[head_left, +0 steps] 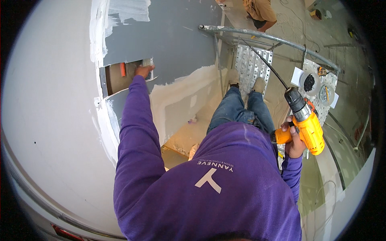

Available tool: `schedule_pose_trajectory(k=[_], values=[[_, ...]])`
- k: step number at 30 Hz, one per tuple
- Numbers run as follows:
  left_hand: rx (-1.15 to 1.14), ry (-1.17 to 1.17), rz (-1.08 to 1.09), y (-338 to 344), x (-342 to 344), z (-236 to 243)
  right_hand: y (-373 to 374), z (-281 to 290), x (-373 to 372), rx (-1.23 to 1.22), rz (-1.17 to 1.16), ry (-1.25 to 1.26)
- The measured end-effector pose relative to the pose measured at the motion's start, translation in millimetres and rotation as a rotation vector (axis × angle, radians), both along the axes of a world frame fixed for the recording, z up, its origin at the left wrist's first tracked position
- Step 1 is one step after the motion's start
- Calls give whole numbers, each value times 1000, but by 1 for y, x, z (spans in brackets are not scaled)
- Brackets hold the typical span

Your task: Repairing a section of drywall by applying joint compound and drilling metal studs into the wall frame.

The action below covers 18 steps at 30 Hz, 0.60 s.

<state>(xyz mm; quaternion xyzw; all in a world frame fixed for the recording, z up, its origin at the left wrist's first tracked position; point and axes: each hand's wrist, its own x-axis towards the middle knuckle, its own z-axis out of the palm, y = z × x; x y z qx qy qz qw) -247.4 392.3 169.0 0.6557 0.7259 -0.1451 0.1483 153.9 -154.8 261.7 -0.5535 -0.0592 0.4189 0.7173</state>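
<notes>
My left hand (144,71) reaches to a rectangular opening (120,82) cut in a grey-painted wall board (173,38). Its thumb lies along the right edge and the other fingers are mostly hidden, apparently wrapped round that edge. Beside the thumb shows a pale perforated strip (148,62). Inside the opening hangs an orange-red piece (123,69). At my right side, my right hand (295,140) is closed round the handle of a yellow cordless drill (310,130). From its black chuck a long, thin drill bit (268,64) points up and away to the left.
Beneath my feet is a perforated metal scaffold plank (251,60), with a metal rail (277,38) beyond it. To the right, another plank carries a tub of dark screws (309,82), a second tub (326,94) and a tape measure (322,71). Another person (261,12) is below, far off.
</notes>
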Motion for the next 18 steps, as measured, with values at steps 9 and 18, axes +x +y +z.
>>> schedule_pose_trajectory(k=[9, 18], values=[[-123, -142, 6, 37, -54, -29, 0, 1, 4, 11, 25, 8], [64, 12, 20, 8, -27, -20, 4, 6, 8, -45, 25, -15]])
